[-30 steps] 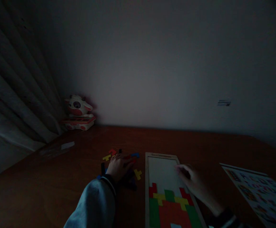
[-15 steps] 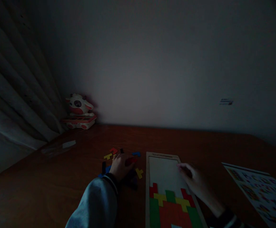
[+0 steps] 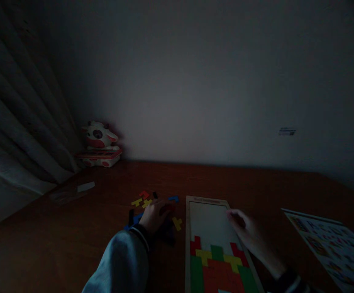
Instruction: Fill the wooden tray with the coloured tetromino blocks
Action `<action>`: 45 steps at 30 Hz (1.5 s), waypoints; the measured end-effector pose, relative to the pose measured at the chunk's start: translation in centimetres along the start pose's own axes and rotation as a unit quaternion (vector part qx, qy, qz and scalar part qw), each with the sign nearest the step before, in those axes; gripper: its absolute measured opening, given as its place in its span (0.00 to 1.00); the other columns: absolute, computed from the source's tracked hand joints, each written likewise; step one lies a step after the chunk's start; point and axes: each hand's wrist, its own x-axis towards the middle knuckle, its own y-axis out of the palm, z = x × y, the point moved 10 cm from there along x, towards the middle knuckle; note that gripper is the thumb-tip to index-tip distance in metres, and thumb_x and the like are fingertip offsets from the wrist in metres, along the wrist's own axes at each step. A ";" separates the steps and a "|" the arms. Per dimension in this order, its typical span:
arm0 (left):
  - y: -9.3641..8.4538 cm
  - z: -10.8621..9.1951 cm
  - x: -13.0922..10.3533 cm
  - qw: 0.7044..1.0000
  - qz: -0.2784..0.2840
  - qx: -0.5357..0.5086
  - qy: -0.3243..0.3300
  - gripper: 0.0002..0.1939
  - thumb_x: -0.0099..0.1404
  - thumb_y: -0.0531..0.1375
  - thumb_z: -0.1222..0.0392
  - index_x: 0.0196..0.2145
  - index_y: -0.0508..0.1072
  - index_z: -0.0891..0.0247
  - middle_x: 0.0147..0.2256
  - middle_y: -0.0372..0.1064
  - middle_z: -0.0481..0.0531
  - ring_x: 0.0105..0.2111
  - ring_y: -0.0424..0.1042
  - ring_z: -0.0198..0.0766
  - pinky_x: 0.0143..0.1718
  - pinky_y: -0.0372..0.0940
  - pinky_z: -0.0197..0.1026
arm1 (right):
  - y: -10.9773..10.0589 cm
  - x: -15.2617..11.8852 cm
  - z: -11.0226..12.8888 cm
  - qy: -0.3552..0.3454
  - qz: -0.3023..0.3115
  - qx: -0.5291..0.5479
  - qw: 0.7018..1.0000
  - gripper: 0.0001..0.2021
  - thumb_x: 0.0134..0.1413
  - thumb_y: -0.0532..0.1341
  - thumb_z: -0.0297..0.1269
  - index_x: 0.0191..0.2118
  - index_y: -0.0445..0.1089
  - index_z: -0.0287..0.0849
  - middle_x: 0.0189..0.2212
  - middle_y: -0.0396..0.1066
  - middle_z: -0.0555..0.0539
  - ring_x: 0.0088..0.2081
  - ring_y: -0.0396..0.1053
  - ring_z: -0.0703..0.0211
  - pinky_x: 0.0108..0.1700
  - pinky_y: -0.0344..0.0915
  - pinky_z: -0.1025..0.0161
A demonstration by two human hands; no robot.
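My left hand (image 3: 152,216) bends over a loose pile of coloured puzzle pieces, its fingers closed around a red puzzle piece (image 3: 169,208) that is partly hidden. Under and beside it lie a blue piece (image 3: 136,219) and dark pieces (image 3: 166,235). To the right is the wooden puzzle board (image 3: 188,228), its near part filled with green, orange, yellow and red pieces, its far part bare. At the board's right rim, my right hand (image 3: 246,231) has thumb and fingers pinched together, the tips on the rim.
Yellow pieces (image 3: 177,223), an orange piece (image 3: 144,194) and a blue piece (image 3: 173,198) lie around the pile. A printed sheet (image 3: 332,244) is at the right. A cow-shaped toy (image 3: 99,144) stands back left, near a clear plastic wrapper (image 3: 68,194) and a curtain (image 3: 18,122).
The whole view has shifted slightly, so things sit a little further left. Both hands stay in nearly the same places; slightly more of a yellow piece shows beside my left hand.
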 end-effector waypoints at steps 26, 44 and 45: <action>2.3 -11.1 -3.6 0.976 0.011 -0.128 0.176 0.19 0.65 0.60 0.56 0.53 0.69 0.57 0.46 0.69 0.56 0.42 0.73 0.38 0.41 0.71 0.35 | 5.9 -5.2 10.6 -0.168 0.186 0.133 0.959 0.09 0.60 0.59 0.42 0.38 0.75 0.47 0.35 0.74 0.48 0.38 0.72 0.57 0.40 0.69 0.64; 1.6 -8.2 -2.3 0.994 -0.022 -0.091 0.063 0.05 0.65 0.59 0.60 0.36 0.75 0.59 0.33 0.76 0.49 0.33 0.74 0.38 0.35 0.69 0.37 | 1.7 -2.4 5.5 -0.052 0.032 0.140 0.988 0.12 0.57 0.58 0.46 0.41 0.69 0.44 0.34 0.75 0.47 0.36 0.74 0.57 0.38 0.70 0.63; 1.8 -8.0 -2.3 0.994 -0.017 -0.097 0.054 0.05 0.65 0.59 0.60 0.37 0.75 0.59 0.33 0.76 0.49 0.33 0.74 0.37 0.35 0.69 0.36 | 1.8 -2.5 5.5 -0.053 0.033 0.148 0.987 0.12 0.57 0.58 0.45 0.42 0.68 0.44 0.36 0.75 0.46 0.36 0.74 0.57 0.38 0.70 0.63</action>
